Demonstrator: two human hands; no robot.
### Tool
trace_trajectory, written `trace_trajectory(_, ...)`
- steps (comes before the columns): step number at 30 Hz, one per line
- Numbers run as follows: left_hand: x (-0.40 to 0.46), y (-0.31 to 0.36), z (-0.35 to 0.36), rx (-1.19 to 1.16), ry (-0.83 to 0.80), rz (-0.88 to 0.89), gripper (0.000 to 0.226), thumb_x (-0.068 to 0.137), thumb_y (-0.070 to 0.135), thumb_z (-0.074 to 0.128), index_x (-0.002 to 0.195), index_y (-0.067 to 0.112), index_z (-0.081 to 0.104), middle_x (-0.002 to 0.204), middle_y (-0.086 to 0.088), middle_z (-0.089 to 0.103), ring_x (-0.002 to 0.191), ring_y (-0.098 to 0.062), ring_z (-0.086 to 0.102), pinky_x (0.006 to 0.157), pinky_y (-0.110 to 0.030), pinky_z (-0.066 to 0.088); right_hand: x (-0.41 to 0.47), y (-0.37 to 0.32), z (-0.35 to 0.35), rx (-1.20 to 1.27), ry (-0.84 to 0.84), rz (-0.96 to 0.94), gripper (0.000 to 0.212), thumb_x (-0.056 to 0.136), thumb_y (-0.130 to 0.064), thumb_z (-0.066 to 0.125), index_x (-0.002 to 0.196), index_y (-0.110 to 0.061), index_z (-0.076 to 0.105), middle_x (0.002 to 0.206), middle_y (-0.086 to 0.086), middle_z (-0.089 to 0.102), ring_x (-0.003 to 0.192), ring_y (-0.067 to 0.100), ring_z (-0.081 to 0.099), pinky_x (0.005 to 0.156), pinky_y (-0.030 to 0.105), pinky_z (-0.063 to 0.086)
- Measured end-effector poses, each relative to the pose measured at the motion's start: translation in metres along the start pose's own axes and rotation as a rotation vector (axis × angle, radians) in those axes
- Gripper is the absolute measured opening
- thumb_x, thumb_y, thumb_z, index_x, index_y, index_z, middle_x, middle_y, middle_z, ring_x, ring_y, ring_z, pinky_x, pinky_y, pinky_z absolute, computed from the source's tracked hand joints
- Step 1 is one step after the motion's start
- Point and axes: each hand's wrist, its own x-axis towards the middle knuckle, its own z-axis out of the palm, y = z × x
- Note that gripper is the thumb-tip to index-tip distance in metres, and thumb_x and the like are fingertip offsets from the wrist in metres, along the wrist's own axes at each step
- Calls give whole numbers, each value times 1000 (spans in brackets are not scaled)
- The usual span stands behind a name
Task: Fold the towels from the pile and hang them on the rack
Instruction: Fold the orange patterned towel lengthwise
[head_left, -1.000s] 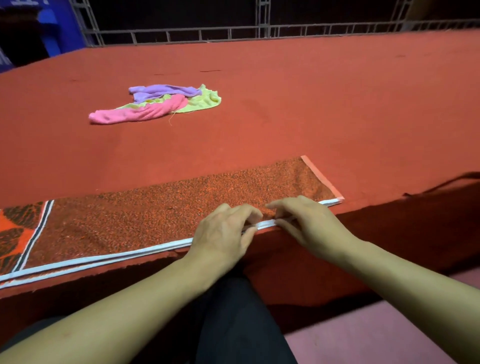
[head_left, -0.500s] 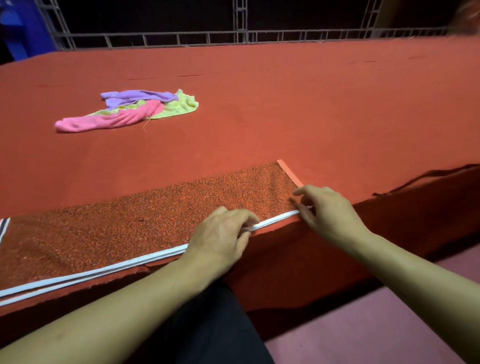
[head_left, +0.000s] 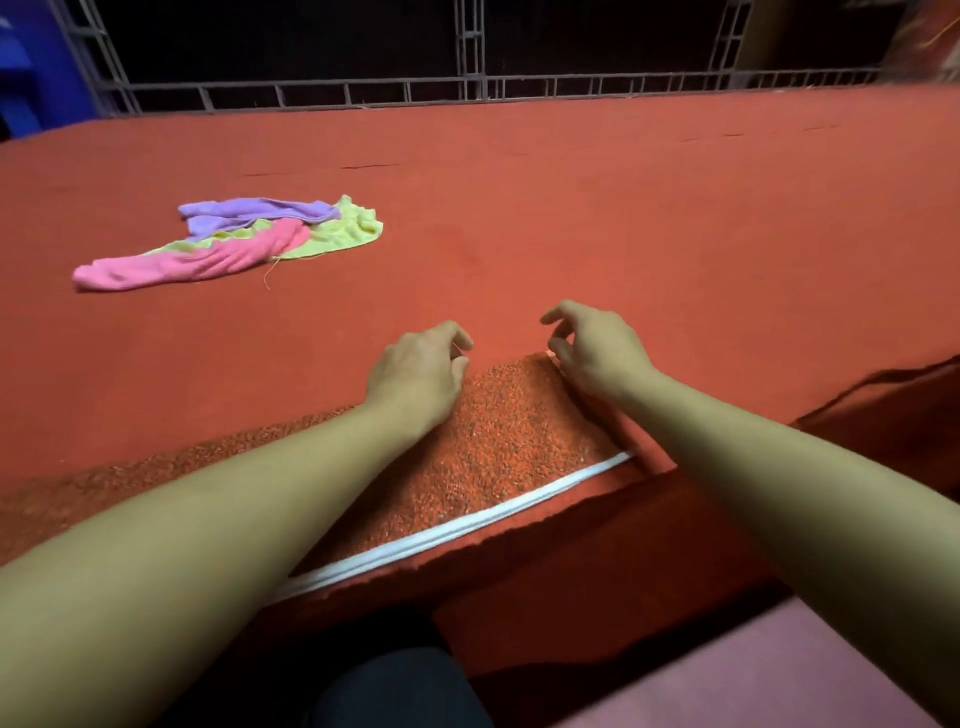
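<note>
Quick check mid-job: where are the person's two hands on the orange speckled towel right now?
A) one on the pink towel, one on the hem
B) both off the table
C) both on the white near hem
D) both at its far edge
D: the left hand and right hand sit at the far edge of the orange speckled towel, away from its white hem.

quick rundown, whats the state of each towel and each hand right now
orange towel: lying flat along the table's near edge, white trim facing the person
left hand: fingers curled at the towel's far edge
right hand: fingers curled at the towel's far right corner
pink towel: crumpled, unfolded, in the pile
purple towel: crumpled, in the pile
yellow-green towel: rumpled, under the other two
</note>
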Motion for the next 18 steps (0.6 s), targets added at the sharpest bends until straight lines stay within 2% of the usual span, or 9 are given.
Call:
trace_trajectory(4,8,-12,16,49,-87,-36,18,92,33,64,109,34,60,109,10,71,108,-21,63,90,-38,50,13,10,15,-135,-130,-37,35,92,-24,59,125,-34,58,115,-11,69,115,21,59,90,38,51)
trace_trajectory(7,5,-15,27,47,-71,-27,22,92,31,65,114,32,59,110,11,71,111,-19,61,95,-38,47,16,17,18,-162,-151,-88,33,93,-24,59,124,-34,59,111,-12,70,113,22,59,90,39,50)
trace_trajectory(10,6,-13,27,106,-41,-70,28,93,38,62,120,32,55,115,12,68,119,-20,55,98,-39,36,16,17,10,-121,-134,-142,36,92,-18,61,126,-28,57,107,-10,71,109,23,56,93,37,46)
trace_trajectory(12,7,-12,24,96,-63,-115,30,93,41,62,121,34,53,113,14,68,119,-18,55,96,-40,30,15,16,-1,14,-99,-127,41,88,-13,65,126,-26,57,99,-11,69,97,20,57,89,32,44)
trace_trajectory(14,6,-12,17,18,-80,-126,29,91,38,66,117,34,54,101,16,67,112,-16,59,94,-37,32,8,15,-13,137,-92,-113,46,85,-8,67,125,-26,57,92,-15,66,78,12,57,82,26,44)
trace_trajectory(16,2,-10,8,-106,-55,-98,29,87,33,72,111,36,57,87,19,65,100,-15,63,92,-34,44,-5,17,-24,178,-94,-133,48,83,-6,69,125,-26,57,88,-17,65,64,1,52,70,12,41)
trace_trajectory(18,-8,-5,-4,-180,-5,-48,32,80,32,78,104,39,58,80,24,64,85,-10,65,85,-35,51,-24,21,-34,198,-88,-159,49,82,-6,71,124,-26,57,85,-18,64,64,1,50,67,7,36)
